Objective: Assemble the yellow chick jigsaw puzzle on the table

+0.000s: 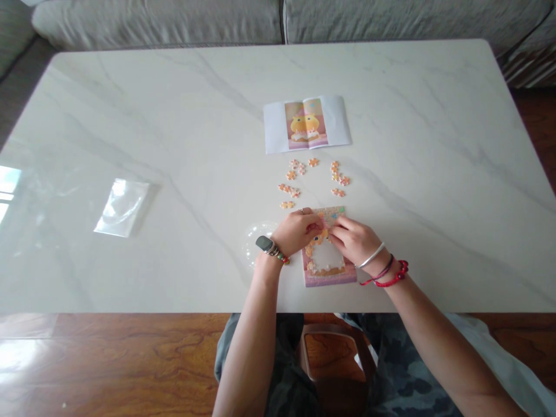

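A partly assembled jigsaw puzzle (330,279) lies flat near the table's front edge, with a pale gap in its middle. My left hand (299,230) bends over its upper left part, fingers closed in a pinch. From the other side my right hand (354,238) reaches in, thumb and fingers also pinched together. The fingertips nearly meet over the yellow figure's upper part. Whatever is between them is too small and covered to make out. Loose puzzle pieces lie beyond the puzzle, a left group (290,189) and a right group (341,179).
A creased reference sheet (339,121) with the yellow figure's picture lies behind the pieces. Off to the left is a clear plastic bag (121,208). The marble-patterned table (195,116) ends at a grey sofa (174,23). A brown stool (334,330) stands below the front edge.
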Demonstrator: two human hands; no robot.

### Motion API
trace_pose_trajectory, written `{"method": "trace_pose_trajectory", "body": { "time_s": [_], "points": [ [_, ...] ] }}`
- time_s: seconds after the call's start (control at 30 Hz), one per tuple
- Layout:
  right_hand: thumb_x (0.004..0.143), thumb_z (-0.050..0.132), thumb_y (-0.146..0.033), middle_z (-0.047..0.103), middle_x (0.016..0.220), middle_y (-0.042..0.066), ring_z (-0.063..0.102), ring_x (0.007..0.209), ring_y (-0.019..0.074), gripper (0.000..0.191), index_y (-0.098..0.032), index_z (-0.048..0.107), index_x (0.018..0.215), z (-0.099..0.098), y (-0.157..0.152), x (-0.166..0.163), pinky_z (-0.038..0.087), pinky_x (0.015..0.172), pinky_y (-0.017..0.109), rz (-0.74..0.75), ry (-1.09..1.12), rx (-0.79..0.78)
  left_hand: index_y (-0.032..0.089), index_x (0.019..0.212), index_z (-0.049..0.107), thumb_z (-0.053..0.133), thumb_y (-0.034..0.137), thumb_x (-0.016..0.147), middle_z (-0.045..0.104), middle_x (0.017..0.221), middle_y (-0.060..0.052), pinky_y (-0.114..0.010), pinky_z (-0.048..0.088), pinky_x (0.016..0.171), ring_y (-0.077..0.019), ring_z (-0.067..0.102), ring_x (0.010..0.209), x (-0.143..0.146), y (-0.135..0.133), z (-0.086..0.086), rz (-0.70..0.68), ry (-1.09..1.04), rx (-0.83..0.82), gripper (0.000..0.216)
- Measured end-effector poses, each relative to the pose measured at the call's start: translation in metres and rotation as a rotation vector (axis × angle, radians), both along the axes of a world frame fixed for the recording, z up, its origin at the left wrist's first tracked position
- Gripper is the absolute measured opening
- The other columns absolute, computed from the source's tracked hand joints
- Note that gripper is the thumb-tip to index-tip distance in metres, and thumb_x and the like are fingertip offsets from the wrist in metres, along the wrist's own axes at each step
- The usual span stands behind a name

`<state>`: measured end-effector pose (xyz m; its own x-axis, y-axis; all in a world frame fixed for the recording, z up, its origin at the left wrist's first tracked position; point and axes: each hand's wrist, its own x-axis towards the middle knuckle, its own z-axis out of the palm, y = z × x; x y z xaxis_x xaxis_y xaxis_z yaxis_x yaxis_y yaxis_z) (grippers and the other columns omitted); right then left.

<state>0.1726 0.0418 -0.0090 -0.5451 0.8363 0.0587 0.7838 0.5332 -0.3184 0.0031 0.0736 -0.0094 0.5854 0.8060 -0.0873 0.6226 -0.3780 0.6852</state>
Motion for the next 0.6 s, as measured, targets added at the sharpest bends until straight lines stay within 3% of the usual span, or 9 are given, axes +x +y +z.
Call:
{"method": "trace_pose_trajectory", "body": {
  "time_s": [0.4, 0.6],
  "points": [
    [0.082, 0.036, -0.016, 0.055, 0.077, 0.005, 0.049, 0.067, 0.0121, 0.024, -0.017, 0.06, 0.083, 0.0091, -0.007, -0.0033, 0.033, 0.057, 0.023, 0.02, -0.145, -0.041, 0.016, 0.067, 0.057, 0.047, 0.012, 0.069, 0.05, 0.067, 0.0, -0.019, 0.038, 0.059, -0.0087, 0.046, 0.061, 0.0041, -0.001, 0.0012, 0.046, -0.009, -0.011, 0.01],
    [0.083, 0.036, -0.018, 0.057, 0.082, 0.006, 0.051, 0.072, 0.0125, 0.025, -0.017, 0.061, 0.088, 0.0061, -0.007, -0.0032, 0.037, 0.063, 0.022, 0.004, -0.074, -0.013, 0.016, 0.069, 0.059, 0.047, 0.012, 0.071, 0.051, 0.069, 0.0, -0.021, 0.039, 0.064, -0.0095, 0.048, 0.066, 0.0012, 0.0004, 0.001, 0.053, -0.048, -0.04, 0.013]
  ]
}}
